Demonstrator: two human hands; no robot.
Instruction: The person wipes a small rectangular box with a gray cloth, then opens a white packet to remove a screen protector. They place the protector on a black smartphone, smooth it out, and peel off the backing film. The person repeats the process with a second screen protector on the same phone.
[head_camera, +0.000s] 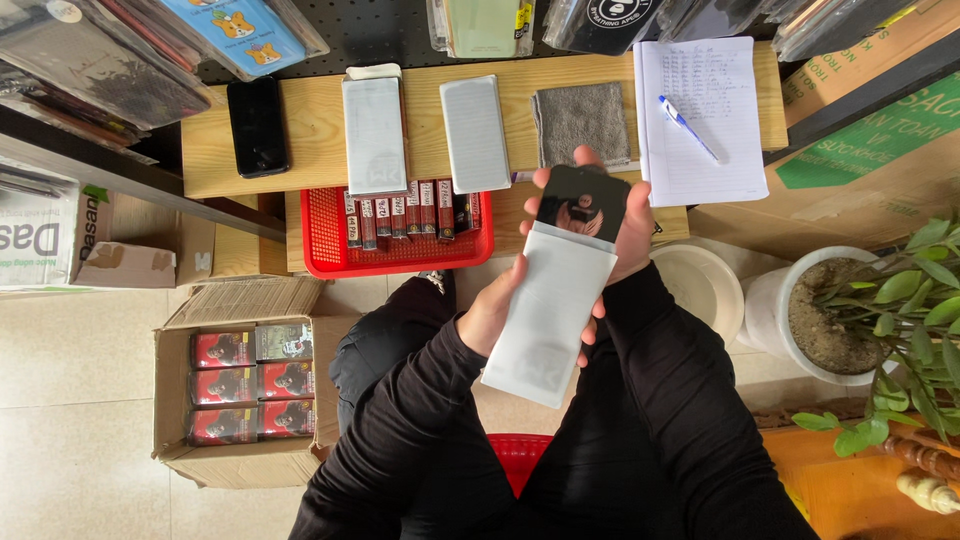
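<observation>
Both hands, left hand (492, 315) and right hand (630, 235), grasp a flat white sleeve (545, 320) (matte, rectangular) with a glossy black card (583, 200) protruding, above the wooden desk (300, 130)

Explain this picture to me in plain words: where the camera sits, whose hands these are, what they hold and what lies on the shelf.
There is one picture, taken by a camera worn on a person's head, looking down at their own two hands and black sleeves. No machine is involved.

The left hand and the right hand together hold a white sleeve with a black card sticking out of its top.

On the wooden shelf in front lie a black phone, two more white sleeves, a grey cloth and a notebook with a blue pen on it. Just below sits a red basket of small boxes. On the floor stand a cardboard box of dark red packets and a white plant pot.
</observation>
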